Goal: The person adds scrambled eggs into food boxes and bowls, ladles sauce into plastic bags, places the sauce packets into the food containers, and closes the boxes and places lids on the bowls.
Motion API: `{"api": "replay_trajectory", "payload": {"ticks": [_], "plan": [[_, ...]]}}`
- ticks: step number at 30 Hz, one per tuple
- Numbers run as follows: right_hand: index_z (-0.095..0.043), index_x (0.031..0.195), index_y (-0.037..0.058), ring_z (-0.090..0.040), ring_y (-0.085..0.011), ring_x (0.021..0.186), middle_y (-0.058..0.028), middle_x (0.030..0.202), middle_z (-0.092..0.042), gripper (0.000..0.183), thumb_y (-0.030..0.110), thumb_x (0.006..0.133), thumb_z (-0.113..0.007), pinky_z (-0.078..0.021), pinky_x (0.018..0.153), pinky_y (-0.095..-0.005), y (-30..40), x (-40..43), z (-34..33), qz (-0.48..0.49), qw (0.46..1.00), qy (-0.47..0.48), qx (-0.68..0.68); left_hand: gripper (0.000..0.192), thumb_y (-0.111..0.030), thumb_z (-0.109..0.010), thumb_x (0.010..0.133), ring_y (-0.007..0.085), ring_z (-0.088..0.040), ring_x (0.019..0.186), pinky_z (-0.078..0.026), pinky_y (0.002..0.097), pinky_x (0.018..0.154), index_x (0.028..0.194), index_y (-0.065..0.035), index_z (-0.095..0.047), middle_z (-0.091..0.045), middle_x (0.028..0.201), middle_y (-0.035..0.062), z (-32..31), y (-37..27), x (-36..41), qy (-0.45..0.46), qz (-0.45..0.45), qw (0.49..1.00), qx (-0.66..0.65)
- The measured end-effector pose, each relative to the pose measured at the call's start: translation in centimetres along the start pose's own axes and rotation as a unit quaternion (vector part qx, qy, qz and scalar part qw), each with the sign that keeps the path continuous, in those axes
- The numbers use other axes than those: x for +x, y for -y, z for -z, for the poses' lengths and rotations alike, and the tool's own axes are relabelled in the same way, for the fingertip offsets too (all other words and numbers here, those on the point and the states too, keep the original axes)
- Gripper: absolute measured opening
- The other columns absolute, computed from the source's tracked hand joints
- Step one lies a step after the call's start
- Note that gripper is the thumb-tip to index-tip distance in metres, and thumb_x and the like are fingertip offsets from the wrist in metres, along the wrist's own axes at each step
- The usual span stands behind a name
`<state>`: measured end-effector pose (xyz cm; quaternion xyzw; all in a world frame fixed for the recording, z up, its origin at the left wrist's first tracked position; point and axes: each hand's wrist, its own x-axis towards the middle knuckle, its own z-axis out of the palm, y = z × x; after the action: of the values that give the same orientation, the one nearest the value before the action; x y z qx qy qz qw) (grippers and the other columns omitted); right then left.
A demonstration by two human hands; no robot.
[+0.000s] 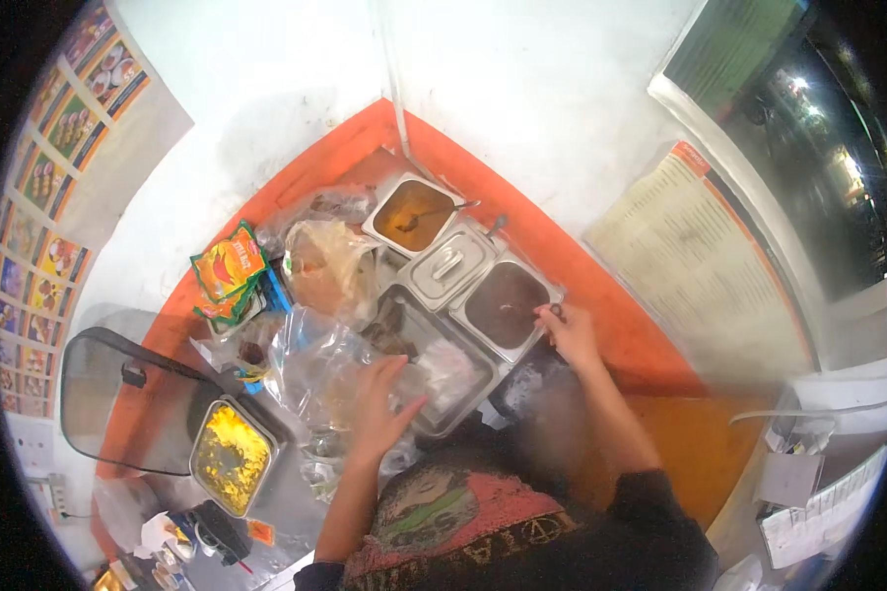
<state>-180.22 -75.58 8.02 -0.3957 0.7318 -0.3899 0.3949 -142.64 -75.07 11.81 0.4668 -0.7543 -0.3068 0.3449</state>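
My right hand [568,332] has its fingers closed on the end of a utensil handle at the right rim of a steel pan of dark brown sauce [508,304]; the rest of the utensil is hidden. My left hand [384,406], fingers apart, is over or against a clear plastic bag [318,362], beside a steel tray [454,417] holding a whitish plastic bag [443,369]. Whether it touches the clear bag I cannot tell. A lidded steel pan [452,266] stands between the dark sauce and a pan of orange-brown sauce [417,214] with a spoon in it.
At the left stands a steel container of yellow crumbly food [233,458], near a dark-framed mesh cover [133,399]. Orange and green packets [229,266] and a bag with brownish contents [325,270] lie toward the back. White walls with an orange band meet behind the counter.
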Motion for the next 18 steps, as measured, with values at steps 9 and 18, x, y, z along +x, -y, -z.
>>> {"api": "replay_trajectory", "payload": {"ticks": [9,18], "plan": [[-0.075,0.109,-0.0003,-0.063,-0.0109,0.069,-0.0078,0.089,-0.076,0.023,0.017,0.1,-0.065,-0.0515,0.066,-0.0281,-3.9,0.8,-1.3,0.154,0.984,-0.087,0.001,0.072,-0.012,-0.09,0.07,0.0345,-0.058,0.116,-0.049,0.0423,0.099,0.135,-0.0033,-0.059,-0.058,0.13,0.0166,-2.6,-1.1,2.6,0.009,-0.055,0.998,-0.025],[-0.065,0.117,-0.0038,-0.044,-0.0054,0.058,-0.0126,0.093,-0.072,0.024,0.015,0.102,-0.061,-0.0326,0.045,-0.0195,-5.2,-1.2,-1.7,-0.104,0.929,-0.013,0.354,0.07,-0.011,-0.089,0.072,0.0365,-0.058,0.113,-0.048,0.0431,0.098,0.134,-0.0013,-0.058,-0.058,0.125,0.0178,-4.2,-1.5,4.0,0.007,-0.069,0.997,-0.043]]}}
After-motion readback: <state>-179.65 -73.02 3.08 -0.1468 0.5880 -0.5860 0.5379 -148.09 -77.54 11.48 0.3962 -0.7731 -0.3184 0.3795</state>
